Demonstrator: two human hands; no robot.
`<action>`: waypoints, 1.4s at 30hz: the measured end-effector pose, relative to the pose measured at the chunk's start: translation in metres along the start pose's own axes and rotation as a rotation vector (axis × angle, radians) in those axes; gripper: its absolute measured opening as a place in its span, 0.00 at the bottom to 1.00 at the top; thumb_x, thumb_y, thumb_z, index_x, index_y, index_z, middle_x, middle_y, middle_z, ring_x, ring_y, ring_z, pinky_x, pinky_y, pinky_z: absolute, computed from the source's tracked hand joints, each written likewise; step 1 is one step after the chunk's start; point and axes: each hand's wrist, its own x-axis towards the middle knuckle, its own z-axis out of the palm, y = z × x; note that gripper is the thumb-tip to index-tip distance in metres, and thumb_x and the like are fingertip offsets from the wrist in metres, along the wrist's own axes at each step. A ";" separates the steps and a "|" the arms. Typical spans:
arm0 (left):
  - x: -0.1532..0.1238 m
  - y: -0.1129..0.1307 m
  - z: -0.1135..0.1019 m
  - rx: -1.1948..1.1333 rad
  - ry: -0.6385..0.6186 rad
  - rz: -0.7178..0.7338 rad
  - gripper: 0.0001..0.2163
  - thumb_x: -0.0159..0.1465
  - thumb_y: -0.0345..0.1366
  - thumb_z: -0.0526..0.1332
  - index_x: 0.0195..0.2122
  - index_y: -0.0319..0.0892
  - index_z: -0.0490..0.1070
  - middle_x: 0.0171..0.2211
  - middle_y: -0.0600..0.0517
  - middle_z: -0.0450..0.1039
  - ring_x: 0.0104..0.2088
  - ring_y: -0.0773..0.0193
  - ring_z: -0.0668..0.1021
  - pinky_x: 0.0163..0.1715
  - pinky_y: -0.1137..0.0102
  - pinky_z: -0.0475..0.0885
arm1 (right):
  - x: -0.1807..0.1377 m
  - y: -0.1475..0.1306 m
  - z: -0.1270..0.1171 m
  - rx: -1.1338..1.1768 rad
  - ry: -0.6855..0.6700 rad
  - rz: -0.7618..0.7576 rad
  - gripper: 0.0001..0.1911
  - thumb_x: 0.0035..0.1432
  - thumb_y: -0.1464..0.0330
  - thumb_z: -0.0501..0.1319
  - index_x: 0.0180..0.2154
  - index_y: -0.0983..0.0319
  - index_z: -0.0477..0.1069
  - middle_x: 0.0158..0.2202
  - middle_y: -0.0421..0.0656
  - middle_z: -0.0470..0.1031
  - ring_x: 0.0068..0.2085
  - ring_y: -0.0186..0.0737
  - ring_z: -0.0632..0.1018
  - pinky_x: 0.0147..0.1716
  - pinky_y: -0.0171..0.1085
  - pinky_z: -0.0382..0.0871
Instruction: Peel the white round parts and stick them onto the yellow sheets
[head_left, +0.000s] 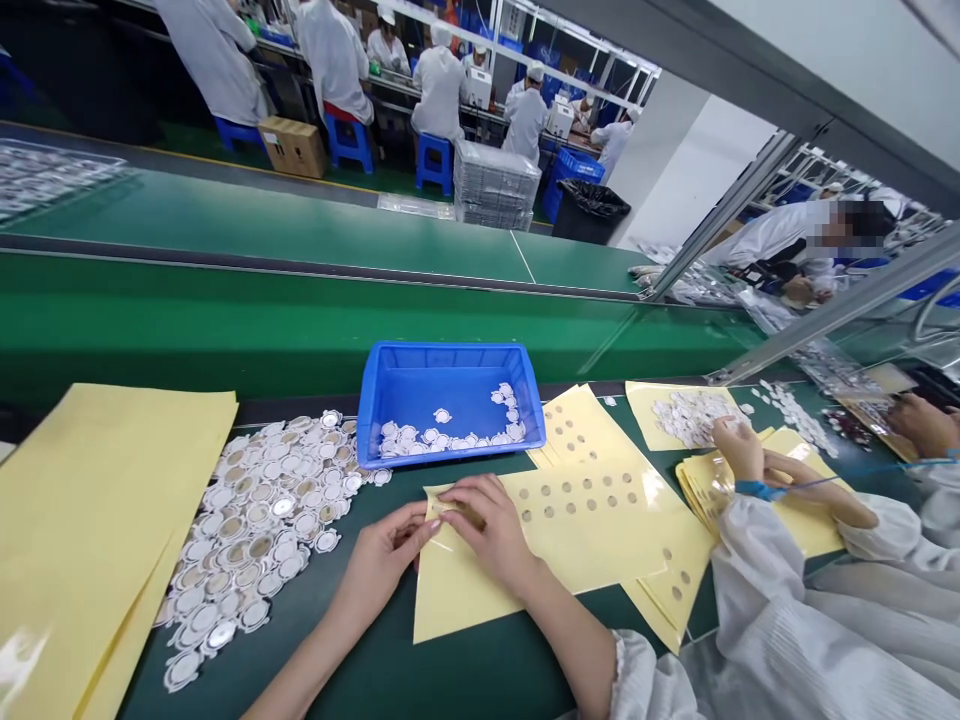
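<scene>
A yellow sheet (480, 590) with rows of small round grey-brown dots lies at a slant in front of me. At its upper left corner my left hand (382, 560) is closed, thumb and forefinger pinched at the sheet's edge. My right hand (491, 530) rests over the same corner, fingers bent and thumb close to the left fingertips. Whatever small piece sits between the right fingers is hidden. Beyond the hands stands a blue tray (450, 458) holding small white tag-like pieces (442, 415). A heap of round white-rimmed pieces (255, 530) spreads to the left.
Large yellow sheets (90, 520) are stacked at far left. More dotted sheets (577, 425) lie under mine. At right, a co-worker's hands (742, 450) work over yellow sheets and white pieces. A green conveyor (337, 230) runs behind a raised edge; a metal post (727, 215) rises at right.
</scene>
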 end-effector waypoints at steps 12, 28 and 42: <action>0.001 -0.010 0.003 0.054 0.028 0.027 0.22 0.58 0.55 0.61 0.47 0.46 0.76 0.30 0.52 0.76 0.31 0.56 0.76 0.27 0.71 0.72 | 0.000 -0.003 0.003 0.010 0.018 0.047 0.03 0.63 0.69 0.61 0.39 0.59 0.73 0.38 0.44 0.75 0.43 0.43 0.74 0.44 0.42 0.68; 0.001 -0.014 0.002 0.102 0.062 0.065 0.23 0.57 0.55 0.61 0.45 0.44 0.79 0.29 0.51 0.76 0.28 0.58 0.74 0.26 0.71 0.71 | -0.001 -0.004 0.006 0.036 0.029 0.094 0.03 0.63 0.67 0.62 0.39 0.58 0.73 0.38 0.44 0.72 0.43 0.42 0.73 0.44 0.42 0.67; -0.010 -0.011 -0.006 0.248 0.224 0.129 0.24 0.56 0.56 0.61 0.48 0.47 0.77 0.26 0.53 0.78 0.21 0.62 0.73 0.21 0.72 0.68 | 0.003 -0.001 0.005 0.164 0.108 0.117 0.07 0.61 0.64 0.64 0.31 0.60 0.73 0.32 0.42 0.75 0.38 0.42 0.75 0.42 0.42 0.66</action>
